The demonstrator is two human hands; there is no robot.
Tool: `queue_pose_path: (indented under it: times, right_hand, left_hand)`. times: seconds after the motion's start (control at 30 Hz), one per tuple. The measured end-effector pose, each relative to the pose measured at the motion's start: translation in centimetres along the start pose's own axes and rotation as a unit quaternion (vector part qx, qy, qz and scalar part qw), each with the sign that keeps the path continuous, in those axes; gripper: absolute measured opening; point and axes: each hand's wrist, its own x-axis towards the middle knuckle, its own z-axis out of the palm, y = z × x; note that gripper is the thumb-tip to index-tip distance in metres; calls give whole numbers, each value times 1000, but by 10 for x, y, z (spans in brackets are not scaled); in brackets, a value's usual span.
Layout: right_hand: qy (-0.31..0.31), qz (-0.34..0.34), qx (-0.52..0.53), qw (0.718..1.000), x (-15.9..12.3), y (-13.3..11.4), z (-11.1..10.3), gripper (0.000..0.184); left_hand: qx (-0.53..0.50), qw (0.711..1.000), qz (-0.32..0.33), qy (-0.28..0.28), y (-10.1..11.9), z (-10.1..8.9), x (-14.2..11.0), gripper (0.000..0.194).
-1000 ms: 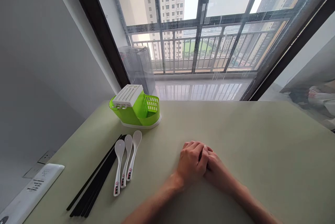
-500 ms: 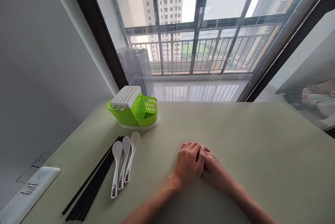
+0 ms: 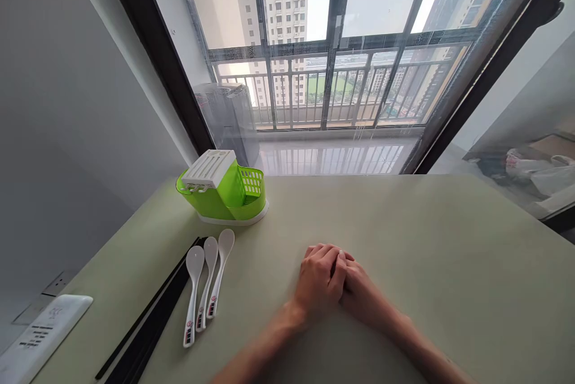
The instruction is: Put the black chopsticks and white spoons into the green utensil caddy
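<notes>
Hands, tableware and holder on a pale green table (image 3: 426, 240), seen from the wearer's head. The left hand (image 3: 318, 281) is closed over the fingers of the right hand (image 3: 360, 291), both resting together near the middle of the table; the left hand covers much of the right, so how far the right fingers curl cannot be told. To the left of the hands and apart from them lie three white spoons (image 3: 194, 261), side by side, bowls toward the far edge and handles toward the wearer (each handle bears small red and dark marks near its end). Just left of the spoons, black sticks (image 3: 157, 318) lie in a slanting bundle, their far ends close together by the spoon bowls and one stick slightly apart along the left side. Beyond the spoons, near the table's far left corner, stands a green holder (image 3: 215, 199) with a white slotted top, a perforated open compartment on its right and a white base. At the near left lies a white strip (image 3: 49, 330) with dark print. Behind the table, glass panes give onto a railing (image 3: 386, 69) and tall buildings (image 3: 286, 3).
</notes>
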Motion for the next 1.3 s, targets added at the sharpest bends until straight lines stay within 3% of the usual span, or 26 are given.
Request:
queue_pose_path:
  times: [0.83, 0.9, 1.0, 1.07, 1.13, 1.2, 1.23, 1.3]
  right_hand:
    - [-8, -10, -15, 1000, -1, 3, 2, 30]
    - [-16, -4, -16, 1000, -1, 1, 2, 28]
    - [-38, 1, 3, 999, 1, -5, 0, 30]
    - [-48, 3, 20, 999, 2, -8, -2, 33]
    - [-54, 8, 25, 998, 2, -7, -3, 34]
    - [-60, 12, 23, 998, 1, -4, -2, 33]
    - [-61, 14, 21, 998, 0, -3, -1, 32]
    - [-59, 16, 16, 998, -1, 0, 0, 31]
  left_hand:
    - [26, 1000, 10, -2, 1, 0, -3, 38]
    - [55, 997, 41, -24, 4, -16, -11, 30]
    - [124, 987, 94, -50, 6, -64, -32, 33]
    - [177, 982, 64, 26, 2, -105, -52, 38]
    - [210, 967, -4, 146, -6, -145, -75, 32]
    - [230, 927, -102, 279, -16, -180, -98, 34]
    - [242, 908, -145, 311, -22, -194, -110, 40]
    - [274, 887, -208, 307, -33, -215, -133, 55]
